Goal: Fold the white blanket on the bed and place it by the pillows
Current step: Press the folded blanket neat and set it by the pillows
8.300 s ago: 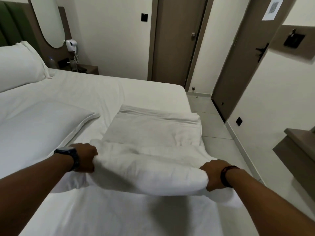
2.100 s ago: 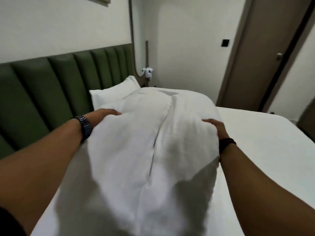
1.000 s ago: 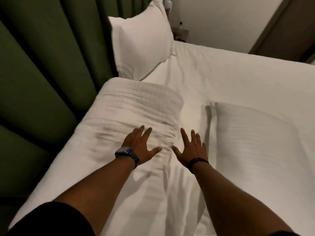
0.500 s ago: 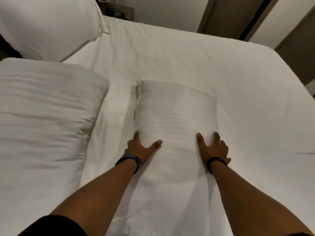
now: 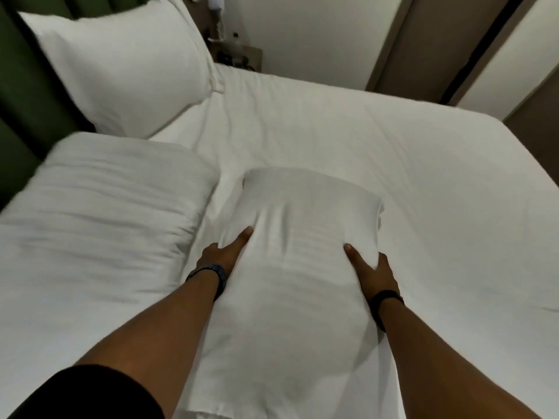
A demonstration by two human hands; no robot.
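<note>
Dim, even indoor light; soft shadows fall beneath the forearms. Motion blur smears the white fabric pillows (image 5: 99,213); wide-angle distortion bends the frame edges.

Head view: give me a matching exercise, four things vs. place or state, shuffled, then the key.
1. upright pillow
2. folded blanket
3. pillow in the middle
4. left hand

A. gripped from both sides
B. lying flat by the headboard, untouched
C. thumb on top of the cover, wrist in a dark watch
D. leaning on the green headboard

Pairs: 1-D, 2-B, 3-A, 4-C
</note>
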